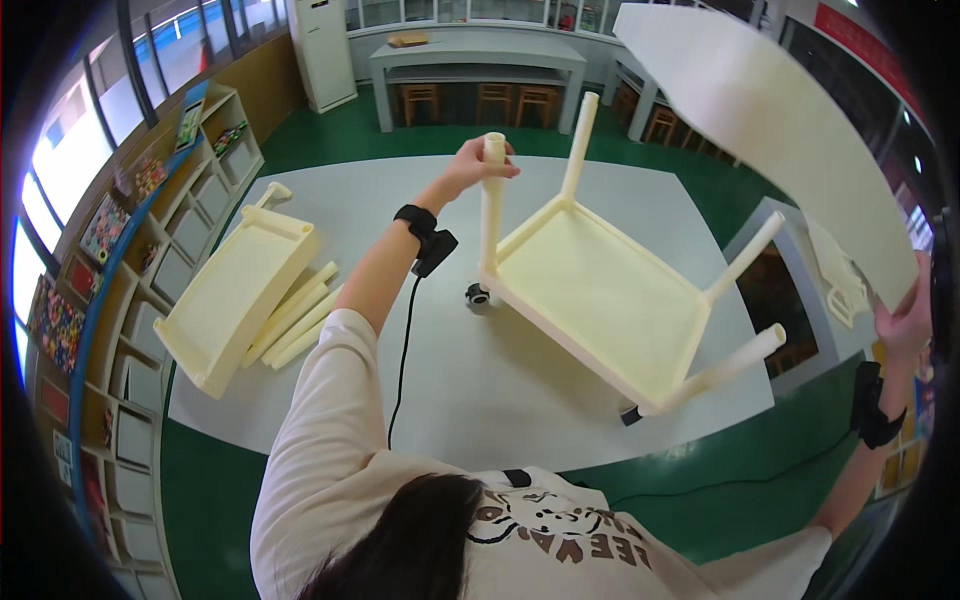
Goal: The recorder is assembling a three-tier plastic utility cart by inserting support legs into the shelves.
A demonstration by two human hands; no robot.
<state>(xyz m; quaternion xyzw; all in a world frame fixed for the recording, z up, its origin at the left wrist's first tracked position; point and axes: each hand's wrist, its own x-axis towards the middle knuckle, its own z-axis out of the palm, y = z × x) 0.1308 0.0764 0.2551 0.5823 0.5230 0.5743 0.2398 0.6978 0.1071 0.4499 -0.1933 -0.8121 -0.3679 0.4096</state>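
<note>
Lying at the far left of the pale grey counter [560,200], a cream tray shelf [232,296] rests tilted beside a bundle of loose cream tubes [298,312]. Next to these, the left arm stretches forward and up from the shoulder, a black wrist strap [415,218] at the wrist with a cable hanging down. The left hand [472,165] closes over the top of one upright leg [491,205], its fingers [505,170] wrapped around the tube's end. That leg belongs to an upside-down cream cart frame [600,300] standing in the middle of the counter, four tubular legs pointing upward and outward, a small black caster [478,294] by its near-left corner. At the right, the right arm reaches out and up, also strapped at the wrist. The right hand [905,320] grips the lower edge of a large cream panel [780,130] held aloft and tilted above the counter's right side, fingers pressed shut on its rim.
</note>
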